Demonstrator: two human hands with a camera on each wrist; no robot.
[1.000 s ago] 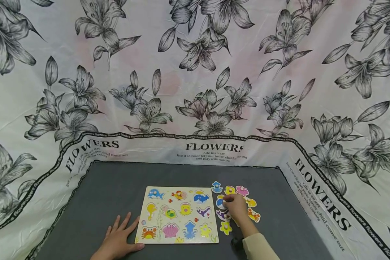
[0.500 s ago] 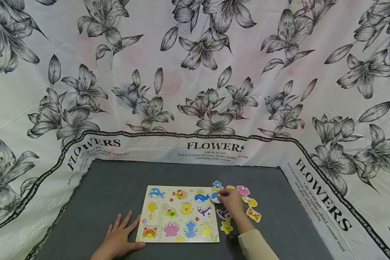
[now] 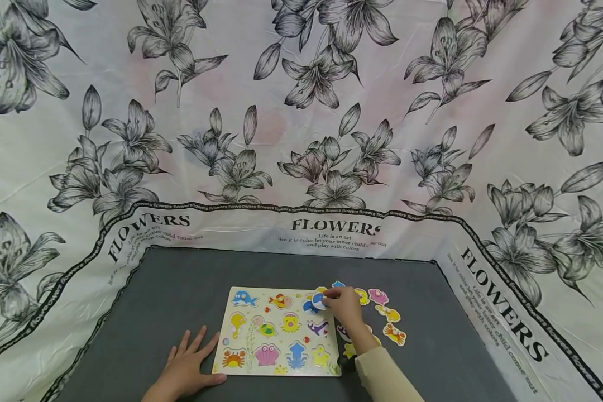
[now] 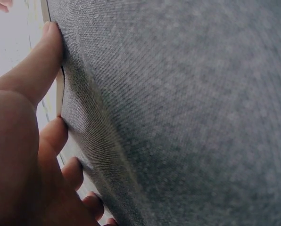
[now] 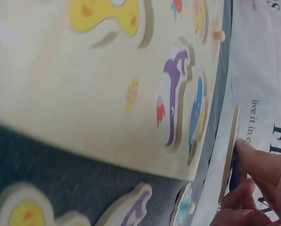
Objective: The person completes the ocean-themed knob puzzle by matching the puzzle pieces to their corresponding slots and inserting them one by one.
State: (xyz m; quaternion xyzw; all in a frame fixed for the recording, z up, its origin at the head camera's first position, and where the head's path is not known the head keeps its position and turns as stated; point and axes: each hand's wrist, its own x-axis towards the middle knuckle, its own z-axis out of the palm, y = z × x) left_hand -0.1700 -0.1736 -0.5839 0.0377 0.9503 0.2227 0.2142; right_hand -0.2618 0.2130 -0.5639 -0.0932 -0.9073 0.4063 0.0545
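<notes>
1. Plainly, from my remote seat, the action sits at the upper right of a pale wooden puzzle board (image 3: 253, 371) with coloured sea-animal recesses. Board flat on a dark grey, cloth-covered worktop (image 3: 181, 290), long side running left to right.

2. Right hand (image 3: 345, 307), in a cream sleeve (image 3: 389, 377): thumb and fingertips pinch a blue-and-white wooden piece with a touch of yellow (image 3: 318, 301). Right wrist view gives me its thin edge only.

3. Key relation, as I read it: seen from the head, the held piece partly covers the blue whale-shaped recess (image 3: 309, 307), which lies just left of the fingertips. Wrist view puts piece and board apart, so I judge it held above the surface. The recess's long axis runs left to right; the piece's own axis I cannot tell, fingers being in the way. Any lining-up would turn on that.

4. Left hand (image 3: 188, 363): grasping nothing, fingers spread, thumb and forefinger against the board's left edge near the lower corner. Well apart from the piece; right hand is clearly nearer.

5. Right of the board, loose: pink shell-shaped piece (image 3: 378, 296), yellow fish-shaped piece (image 3: 388, 313), orange crab-shaped piece (image 3: 394, 335); yellow star-shaped piece (image 3: 349, 350) partly hidden by the right arm.
</notes>
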